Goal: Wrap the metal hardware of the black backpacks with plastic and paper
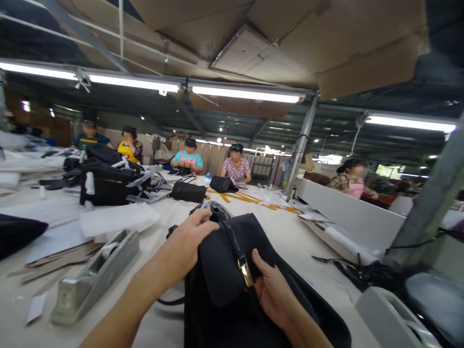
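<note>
Closest in, on pale table [282,227] straight ahead, note black bag [239,321], strap [231,237] slanting nearer and rightward to gold buckle [245,273]. Pinching flap [219,270] at far-left edge with left hand [184,241]; gripping beside buckle with right hand [270,287], nearer of the two (fingers mostly hidden).

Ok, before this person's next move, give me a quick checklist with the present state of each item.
1. Left hand touching the flap near its upper edge: ok.
2. Right hand at the gold buckle: ok.
3. Flap lying over the black bag: ok.
4. Strap securely fastened at the buckle: cannot tell.
5. Tape dispenser standing apart from the bag: ok.
</note>
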{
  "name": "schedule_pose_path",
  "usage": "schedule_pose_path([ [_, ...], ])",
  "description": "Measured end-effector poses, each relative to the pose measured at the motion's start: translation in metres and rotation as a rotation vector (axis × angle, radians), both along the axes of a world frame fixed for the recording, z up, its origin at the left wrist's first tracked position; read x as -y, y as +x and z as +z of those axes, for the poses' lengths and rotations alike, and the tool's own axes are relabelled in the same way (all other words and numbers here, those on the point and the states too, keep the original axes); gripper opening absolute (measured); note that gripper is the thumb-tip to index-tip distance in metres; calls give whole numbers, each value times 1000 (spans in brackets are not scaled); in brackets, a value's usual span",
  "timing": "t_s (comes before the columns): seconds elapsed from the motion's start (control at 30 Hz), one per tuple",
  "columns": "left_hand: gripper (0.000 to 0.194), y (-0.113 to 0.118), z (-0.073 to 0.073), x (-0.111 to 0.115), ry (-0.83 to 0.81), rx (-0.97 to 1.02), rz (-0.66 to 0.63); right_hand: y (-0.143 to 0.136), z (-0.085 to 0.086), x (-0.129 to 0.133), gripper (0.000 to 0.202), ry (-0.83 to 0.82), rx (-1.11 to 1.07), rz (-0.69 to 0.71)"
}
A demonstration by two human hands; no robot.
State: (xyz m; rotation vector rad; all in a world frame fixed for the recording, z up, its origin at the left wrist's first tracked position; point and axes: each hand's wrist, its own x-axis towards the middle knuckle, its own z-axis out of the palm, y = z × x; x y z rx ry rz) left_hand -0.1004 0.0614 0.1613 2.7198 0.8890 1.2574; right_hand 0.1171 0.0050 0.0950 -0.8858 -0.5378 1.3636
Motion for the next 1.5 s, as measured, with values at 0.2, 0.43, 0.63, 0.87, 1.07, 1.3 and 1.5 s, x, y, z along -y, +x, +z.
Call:
schedule_pose_path([
  [0.2,33,29,-25,65,175,104,-12,-8,5,-3,32,21,-48,-184],
  [0.43,20,76,-63,44,-178,-2,-70,-10,2,4,44,57,-85,-37],
  [0.63,37,81,-59,29,-266,-44,23,-11,4,1,47,84,-95,-36],
  [0.87,28,89,-61,22,-261,-87,30,-7,-4,-3,42,132,-76,-62],
  [1.07,23,84,-66,14,-242,-94,-10,-8,-5,-9,34,102,-108,-79],
  [1.3,19,82,-68,17,-135,-251,33,-12,-9,-7,40,131,-84,-85],
  [1.5,9,85,-83,9,35,-352,42,-12,-16,-8,41,130,-57,-90],
])
